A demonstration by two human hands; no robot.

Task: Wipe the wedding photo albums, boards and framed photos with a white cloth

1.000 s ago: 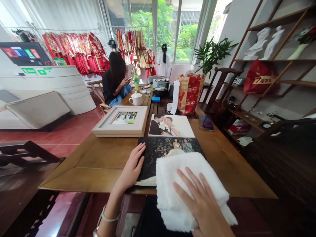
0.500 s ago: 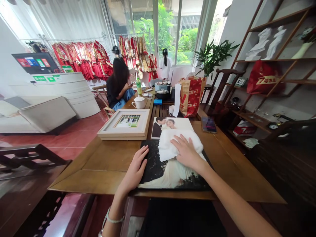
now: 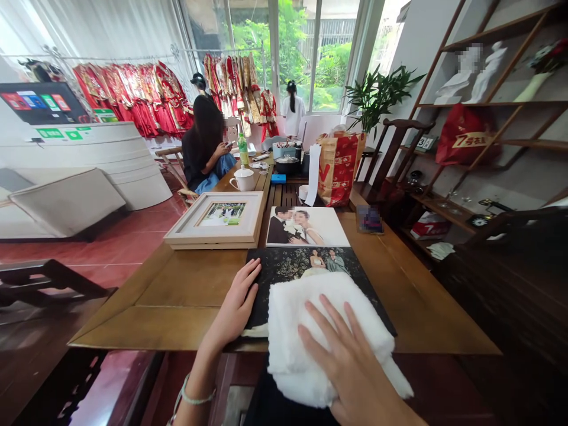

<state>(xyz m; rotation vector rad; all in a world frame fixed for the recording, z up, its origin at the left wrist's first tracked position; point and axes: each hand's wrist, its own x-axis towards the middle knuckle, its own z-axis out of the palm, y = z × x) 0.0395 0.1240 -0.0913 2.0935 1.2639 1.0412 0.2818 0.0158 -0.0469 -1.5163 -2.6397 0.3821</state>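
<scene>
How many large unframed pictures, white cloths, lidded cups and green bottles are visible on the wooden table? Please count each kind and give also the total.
Large unframed pictures: 2, the dark picture and the light picture
White cloth: 1
Lidded cup: 1
Green bottle: 1
Total: 5

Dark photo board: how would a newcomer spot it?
On the brown table, find the dark photo board at the near edge, just in front of the pale photo board. The left hand rests on its left edge; a white cloth covers part of it. Its nearly black background sets it apart.
</scene>
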